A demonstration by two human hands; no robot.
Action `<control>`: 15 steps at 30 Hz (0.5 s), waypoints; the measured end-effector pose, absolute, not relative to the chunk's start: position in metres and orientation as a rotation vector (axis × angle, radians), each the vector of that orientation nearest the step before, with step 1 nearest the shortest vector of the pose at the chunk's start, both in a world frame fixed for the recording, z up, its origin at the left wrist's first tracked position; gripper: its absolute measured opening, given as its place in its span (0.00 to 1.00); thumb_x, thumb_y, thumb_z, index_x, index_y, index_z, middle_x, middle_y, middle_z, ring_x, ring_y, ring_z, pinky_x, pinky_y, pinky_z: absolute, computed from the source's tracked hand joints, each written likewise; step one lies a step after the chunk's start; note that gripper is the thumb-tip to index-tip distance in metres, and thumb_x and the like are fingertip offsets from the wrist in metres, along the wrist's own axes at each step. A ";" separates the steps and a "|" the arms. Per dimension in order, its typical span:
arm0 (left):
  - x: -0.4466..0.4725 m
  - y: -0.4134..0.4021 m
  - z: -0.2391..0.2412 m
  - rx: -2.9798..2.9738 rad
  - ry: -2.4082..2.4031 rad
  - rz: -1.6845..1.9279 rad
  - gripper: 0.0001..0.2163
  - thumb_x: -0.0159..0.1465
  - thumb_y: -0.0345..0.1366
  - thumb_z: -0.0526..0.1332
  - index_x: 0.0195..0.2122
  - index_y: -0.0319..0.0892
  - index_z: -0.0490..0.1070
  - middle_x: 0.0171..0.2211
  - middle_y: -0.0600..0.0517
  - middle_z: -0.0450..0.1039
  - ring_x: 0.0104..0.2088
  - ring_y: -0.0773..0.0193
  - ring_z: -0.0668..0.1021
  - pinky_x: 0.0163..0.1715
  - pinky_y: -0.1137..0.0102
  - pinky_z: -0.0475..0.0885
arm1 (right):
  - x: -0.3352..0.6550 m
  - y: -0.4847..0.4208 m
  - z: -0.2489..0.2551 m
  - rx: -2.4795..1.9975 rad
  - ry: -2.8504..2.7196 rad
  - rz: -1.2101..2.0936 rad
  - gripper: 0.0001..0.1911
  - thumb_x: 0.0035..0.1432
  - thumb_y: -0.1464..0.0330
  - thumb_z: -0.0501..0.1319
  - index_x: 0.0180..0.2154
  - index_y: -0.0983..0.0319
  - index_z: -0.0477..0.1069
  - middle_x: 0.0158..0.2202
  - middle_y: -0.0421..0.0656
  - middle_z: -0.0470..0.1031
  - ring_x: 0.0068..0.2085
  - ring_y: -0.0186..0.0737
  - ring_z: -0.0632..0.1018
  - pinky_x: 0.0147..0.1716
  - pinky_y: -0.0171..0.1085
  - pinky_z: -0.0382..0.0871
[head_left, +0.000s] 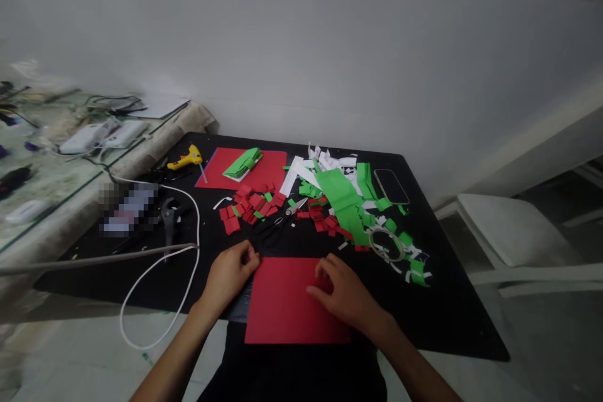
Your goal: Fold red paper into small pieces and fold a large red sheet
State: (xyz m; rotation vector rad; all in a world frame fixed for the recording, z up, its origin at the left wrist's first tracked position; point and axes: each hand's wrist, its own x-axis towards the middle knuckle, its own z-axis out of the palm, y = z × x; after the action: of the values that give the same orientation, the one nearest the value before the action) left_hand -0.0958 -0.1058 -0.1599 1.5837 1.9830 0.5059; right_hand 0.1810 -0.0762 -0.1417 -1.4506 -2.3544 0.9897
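Observation:
A sheet of red paper (287, 301) lies at the near edge of the black table and reaches over it toward my lap. At its far left corner is my left hand (230, 276), with fingers curled and thumb and forefinger closed at the paper's edge. My right hand (346, 292) rests over the right side of the sheet, fingers loosely bent and thumb apart from them. Just beyond the sheet, a pair of scissors (281, 221) lies beside cut red paper pieces (254, 204).
Green paper (342, 198), white scraps (325, 160) and a roll of tape (386, 244) lie right of centre, near a phone (392, 186). Farther left are a folded green paper bundle (244, 163), a yellow glue gun (186, 158), pliers (168, 220) and a looping white cable (195, 264).

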 end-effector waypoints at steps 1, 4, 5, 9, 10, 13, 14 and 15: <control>-0.096 -0.106 -0.161 1.597 1.984 0.503 0.10 0.66 0.42 0.56 0.29 0.45 0.65 0.26 0.56 0.73 0.28 0.62 0.75 0.30 0.70 0.60 | 0.187 -0.077 -0.138 -1.409 -2.363 1.097 0.13 0.53 0.69 0.71 0.39 0.60 0.70 0.44 0.42 0.70 0.45 0.41 0.74 0.47 0.37 0.67; -0.095 -0.108 -0.163 1.642 2.018 0.499 0.10 0.66 0.41 0.56 0.28 0.45 0.65 0.26 0.56 0.74 0.29 0.62 0.76 0.30 0.70 0.59 | 0.201 -0.080 -0.131 -1.281 -2.409 1.361 0.27 0.44 0.69 0.77 0.46 0.56 0.72 0.54 0.42 0.65 0.56 0.45 0.70 0.59 0.40 0.62; -0.094 -0.108 -0.164 1.664 2.039 0.506 0.10 0.66 0.41 0.56 0.28 0.45 0.66 0.26 0.56 0.74 0.29 0.62 0.76 0.30 0.70 0.59 | 0.204 -0.080 -0.131 -1.258 -2.423 1.399 0.31 0.42 0.69 0.78 0.48 0.55 0.71 0.56 0.42 0.63 0.58 0.46 0.68 0.61 0.40 0.61; -0.092 -0.111 -0.168 1.804 2.077 0.547 0.11 0.68 0.42 0.55 0.29 0.45 0.67 0.27 0.55 0.74 0.30 0.61 0.77 0.32 0.70 0.61 | 0.208 -0.079 -0.136 -1.237 -2.447 1.418 0.37 0.38 0.70 0.80 0.51 0.53 0.71 0.57 0.42 0.62 0.60 0.47 0.65 0.63 0.41 0.59; -0.092 -0.111 -0.169 1.831 2.067 0.553 0.13 0.69 0.43 0.54 0.29 0.44 0.67 0.27 0.55 0.74 0.31 0.61 0.77 0.32 0.70 0.61 | 0.207 -0.078 -0.137 -1.232 -2.446 1.416 0.37 0.37 0.70 0.80 0.50 0.53 0.72 0.56 0.41 0.62 0.60 0.46 0.66 0.63 0.41 0.59; -0.093 -0.112 -0.171 1.856 2.036 0.566 0.17 0.71 0.47 0.52 0.28 0.44 0.67 0.26 0.55 0.73 0.30 0.62 0.76 0.31 0.70 0.61 | 0.204 -0.074 -0.137 -1.216 -2.449 1.416 0.34 0.38 0.70 0.81 0.48 0.54 0.73 0.55 0.41 0.64 0.58 0.46 0.67 0.61 0.41 0.60; -0.094 -0.112 -0.171 1.857 2.032 0.577 0.18 0.71 0.48 0.52 0.28 0.44 0.67 0.26 0.55 0.72 0.30 0.62 0.76 0.31 0.70 0.61 | 0.203 -0.074 -0.135 -1.211 -2.453 1.414 0.34 0.38 0.70 0.81 0.48 0.54 0.73 0.54 0.41 0.65 0.58 0.46 0.67 0.61 0.41 0.60; -0.094 -0.112 -0.172 1.859 2.027 0.588 0.19 0.71 0.49 0.52 0.27 0.44 0.67 0.26 0.55 0.72 0.29 0.62 0.76 0.31 0.69 0.61 | 0.202 -0.073 -0.134 -1.207 -2.457 1.408 0.33 0.38 0.70 0.81 0.48 0.54 0.74 0.54 0.41 0.65 0.58 0.46 0.68 0.61 0.41 0.61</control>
State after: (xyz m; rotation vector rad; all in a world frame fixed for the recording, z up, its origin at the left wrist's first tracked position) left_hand -0.0942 -0.1115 -0.1715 1.8592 2.0268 0.5882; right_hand 0.2024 -0.0729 -0.1340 -1.2072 -2.4566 1.4080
